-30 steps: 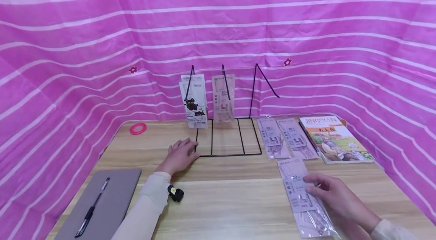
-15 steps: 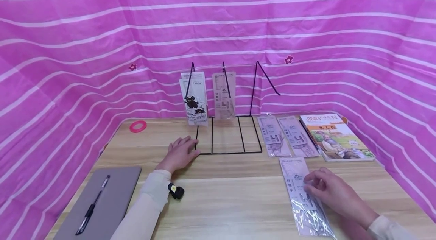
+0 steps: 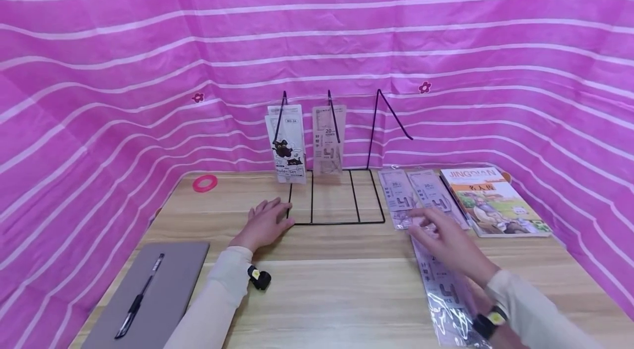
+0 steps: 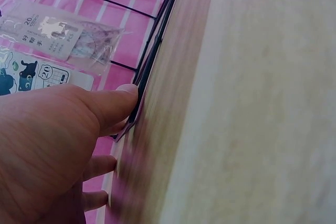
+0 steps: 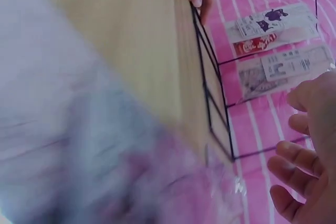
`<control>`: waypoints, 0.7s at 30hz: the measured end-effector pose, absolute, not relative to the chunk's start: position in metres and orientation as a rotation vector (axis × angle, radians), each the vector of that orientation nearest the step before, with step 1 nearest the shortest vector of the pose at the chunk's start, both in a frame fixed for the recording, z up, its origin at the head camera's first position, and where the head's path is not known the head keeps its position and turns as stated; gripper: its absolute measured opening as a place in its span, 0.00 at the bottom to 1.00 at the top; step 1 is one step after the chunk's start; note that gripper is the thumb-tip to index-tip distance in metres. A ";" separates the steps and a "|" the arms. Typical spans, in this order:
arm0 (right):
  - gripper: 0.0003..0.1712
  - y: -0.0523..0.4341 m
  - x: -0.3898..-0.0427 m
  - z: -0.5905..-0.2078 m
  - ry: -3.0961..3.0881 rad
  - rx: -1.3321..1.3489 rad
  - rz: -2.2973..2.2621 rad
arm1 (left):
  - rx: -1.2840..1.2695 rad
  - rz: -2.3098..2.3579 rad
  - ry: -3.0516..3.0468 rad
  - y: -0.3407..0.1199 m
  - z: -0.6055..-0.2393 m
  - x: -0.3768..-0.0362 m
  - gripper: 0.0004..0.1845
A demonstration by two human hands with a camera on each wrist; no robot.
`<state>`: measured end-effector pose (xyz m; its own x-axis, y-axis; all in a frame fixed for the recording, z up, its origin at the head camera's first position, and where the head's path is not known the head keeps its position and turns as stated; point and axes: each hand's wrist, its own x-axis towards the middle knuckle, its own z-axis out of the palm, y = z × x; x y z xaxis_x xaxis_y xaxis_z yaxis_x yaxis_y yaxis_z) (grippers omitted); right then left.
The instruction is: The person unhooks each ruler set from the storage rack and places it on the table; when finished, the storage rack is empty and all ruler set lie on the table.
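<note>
My left hand rests on the table at the front left corner of a black wire display rack, its thumb touching the wire. My right hand hovers over the top end of a pink ruler-set pack, fingers loosely bent with nothing between them. In the right wrist view that hand's fingers are spread apart. A white cat-print ruler set hangs on the rack's left hook and a pink ruler set on the middle one. The right hook is bare.
Two more pink packs lie right of the rack, beside a book. A grey notebook bearing a black pen lies at front left. A pink ring lies at back left. Pink striped cloth surrounds the table.
My right hand has moved forward and left, from the middle of the nearest pink pack to over its top end. The left hand stays at the rack's corner.
</note>
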<state>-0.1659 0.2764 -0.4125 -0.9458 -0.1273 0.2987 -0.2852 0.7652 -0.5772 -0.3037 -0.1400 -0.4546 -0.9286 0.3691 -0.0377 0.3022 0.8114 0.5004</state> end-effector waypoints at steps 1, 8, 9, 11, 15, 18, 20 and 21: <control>0.22 0.271 -0.177 -0.411 -2.709 0.360 0.978 | 0.530 0.759 2.862 -0.140 -0.455 -0.303 0.30; 0.29 0.226 -0.262 -0.399 -2.695 0.456 1.151 | 0.533 0.765 2.874 -0.141 -0.459 -0.304 0.30; 0.28 0.220 -0.274 -0.397 -2.699 0.464 1.154 | 0.534 0.761 2.875 -0.141 -0.459 -0.305 0.30; 0.27 0.208 -0.296 -0.393 -2.709 0.479 1.165 | 0.535 0.764 2.872 -0.141 -0.459 -0.305 0.30; 0.24 0.186 -0.335 -0.385 -2.713 0.454 1.194 | 0.547 0.764 2.873 -0.142 -0.458 -0.305 0.30; 0.23 0.178 -0.353 -0.380 -2.692 0.427 1.265 | 0.549 0.758 2.875 -0.140 -0.459 -0.305 0.30; 0.24 0.173 -0.362 -0.377 -2.664 0.429 1.352 | 0.538 0.755 2.873 -0.139 -0.459 -0.305 0.30; 0.24 0.170 -0.364 -0.375 -2.650 0.417 1.397 | 0.530 0.760 2.869 -0.139 -0.460 -0.305 0.30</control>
<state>-0.3643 0.1703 -0.3754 -0.9552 -0.1867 0.2294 -0.2948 0.5368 -0.7905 -0.3048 -0.1387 -0.4598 -0.9305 0.3651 -0.0315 0.3016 0.8118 0.5000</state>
